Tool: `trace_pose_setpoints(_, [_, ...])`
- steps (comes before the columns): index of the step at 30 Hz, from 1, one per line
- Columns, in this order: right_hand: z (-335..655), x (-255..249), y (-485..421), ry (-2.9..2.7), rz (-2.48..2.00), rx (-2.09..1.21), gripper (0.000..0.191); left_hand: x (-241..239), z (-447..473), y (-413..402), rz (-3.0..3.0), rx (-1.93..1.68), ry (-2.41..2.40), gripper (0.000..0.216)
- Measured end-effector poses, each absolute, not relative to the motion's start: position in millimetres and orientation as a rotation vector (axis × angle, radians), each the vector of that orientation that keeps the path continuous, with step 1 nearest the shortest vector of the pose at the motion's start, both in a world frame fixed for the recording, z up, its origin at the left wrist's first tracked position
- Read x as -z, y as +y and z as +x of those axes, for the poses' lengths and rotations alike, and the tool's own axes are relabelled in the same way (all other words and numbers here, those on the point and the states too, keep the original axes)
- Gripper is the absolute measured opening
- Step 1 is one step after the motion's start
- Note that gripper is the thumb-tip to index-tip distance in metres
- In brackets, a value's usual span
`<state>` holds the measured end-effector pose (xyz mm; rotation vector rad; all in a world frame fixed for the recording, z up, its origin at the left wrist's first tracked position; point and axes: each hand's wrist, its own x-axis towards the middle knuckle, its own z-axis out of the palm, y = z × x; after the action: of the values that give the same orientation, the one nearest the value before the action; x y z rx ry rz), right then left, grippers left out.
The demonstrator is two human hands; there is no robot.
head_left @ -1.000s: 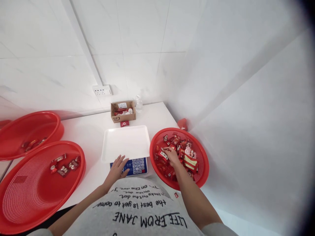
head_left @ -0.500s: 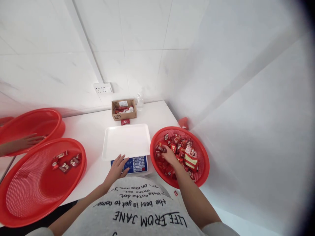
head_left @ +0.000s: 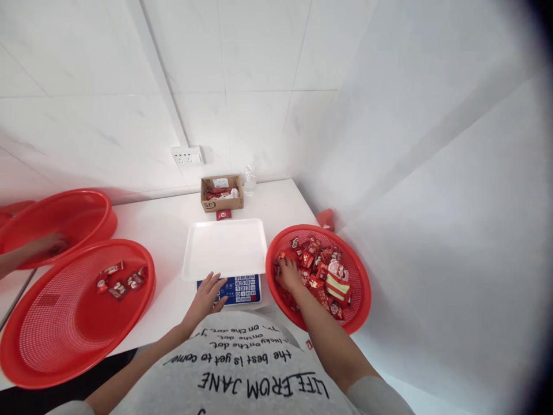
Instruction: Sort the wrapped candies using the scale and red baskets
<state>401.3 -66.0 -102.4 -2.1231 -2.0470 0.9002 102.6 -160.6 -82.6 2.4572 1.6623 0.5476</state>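
My left hand (head_left: 208, 298) lies open with its fingers spread over the left part of the blue keypad of a weighing scale (head_left: 245, 291). Its fingertips reach the near edge of a white tray (head_left: 227, 249), which sits bare on top of the scale. On the right, my right hand (head_left: 288, 275) is down inside a round red basket (head_left: 365, 288), at its left side. The fingers curl into the red-wrapped candies (head_left: 317, 262); whatever they grip is hidden. A larger pink and yellow-striped packet (head_left: 337, 287) lies among the candies.
A large red basket (head_left: 82, 369) at left holds several wrapped candies (head_left: 123, 282). Behind it, another person's hand (head_left: 54, 243) reaches into a second red basket (head_left: 97, 225). Toward the wall stand a small cardboard box (head_left: 222, 202) of packets, one red packet (head_left: 223, 215) and a clear bottle (head_left: 249, 181).
My right hand has shifted slightly left and its fingers have curled lower among the candies. My left hand stays put. The other person's hand has drawn back a little. The view has shifted slightly.
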Motion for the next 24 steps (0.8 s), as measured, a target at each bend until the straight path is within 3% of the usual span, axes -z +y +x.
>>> trace_pose_setpoints(11, [422.6, 110.7, -62.5, -1.428, -1.874, -0.997, 0.019, 85.8, 101.2, -158.8, 2.543, -0.561, 1.600, 0.038])
trace_pose_setpoints(17, [439.7, 103.6, -64.1, -1.065, -1.709, -1.082, 0.023, 90.3, 102.8, -159.4, 2.494, -0.565, 1.608, 0.039])
trace_pose_setpoints(24, [439.5, 94.4, -67.5, -1.073, -1.721, -1.095, 0.028, 87.0, 103.5, -159.1, 2.477, -0.533, 1.598, 0.040])
